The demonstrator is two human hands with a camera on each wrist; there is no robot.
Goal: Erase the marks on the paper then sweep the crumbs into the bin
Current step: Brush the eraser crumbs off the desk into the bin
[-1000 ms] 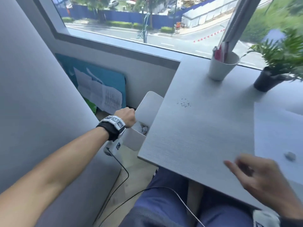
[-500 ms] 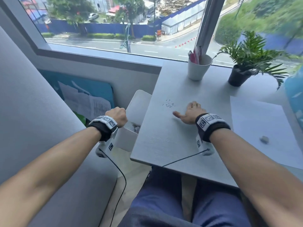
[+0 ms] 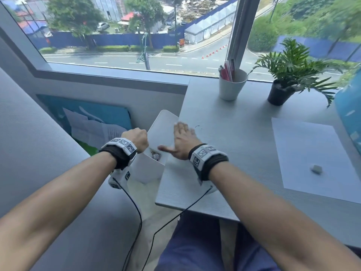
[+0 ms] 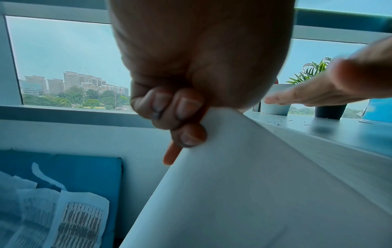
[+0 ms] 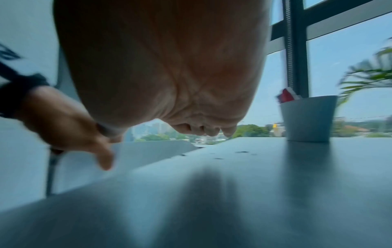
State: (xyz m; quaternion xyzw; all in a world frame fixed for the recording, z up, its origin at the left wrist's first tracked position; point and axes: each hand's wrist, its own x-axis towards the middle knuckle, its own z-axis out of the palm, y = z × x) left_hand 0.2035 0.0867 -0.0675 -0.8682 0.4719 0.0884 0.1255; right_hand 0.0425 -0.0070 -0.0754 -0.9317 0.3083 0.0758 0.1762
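Observation:
My left hand (image 3: 137,138) grips the rim of a white bin (image 3: 148,171) and holds it tilted against the desk's left edge; the wrist view shows its fingers (image 4: 180,117) curled over the bin (image 4: 233,184) wall. Flat and blurred, my right hand (image 3: 181,140) lies at that edge, its straight fingers reaching over the bin's rim. A few dark crumbs (image 3: 198,127) lie on the desk just right of the fingers, also seen as specks (image 5: 241,152) ahead of the palm. The white paper (image 3: 312,153) lies at the desk's right with a small eraser (image 3: 316,169) on it.
A white cup (image 3: 231,85) with pens and a potted plant (image 3: 281,90) stand at the back of the grey desk (image 3: 224,118) by the window. A blue object (image 3: 349,114) is at the far right. Papers on a blue board (image 3: 93,124) lean below the window.
My right hand has swept left across the desk, from beside the crumb pile to the edge over the bin. Most of the pile is gone from its spot. My left hand kept hold of the bin.

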